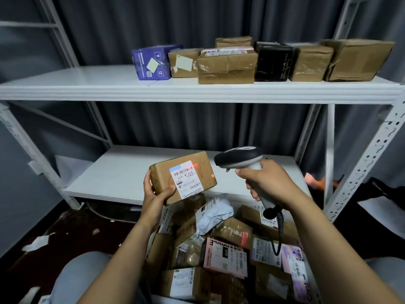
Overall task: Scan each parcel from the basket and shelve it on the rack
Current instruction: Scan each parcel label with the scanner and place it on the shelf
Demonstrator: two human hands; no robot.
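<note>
We are wrapping our right hand (pixel 266 181) round the handle of the scanner (pixel 242 160) and aiming its head at the parcel (pixel 163 172). Our left hand (pixel 156 195) is clasping that parcel by its near corner, just above the basket (pixel 166 218). The red line is landing near the top edge of the label (pixel 188 180) — we judge it needs tilting slightly down to cross the whole barcode. Beyond, the rack (pixel 197 91) is carrying a row of boxes, and beside the purple box (pixel 151 62) looks a likely place.
</note>
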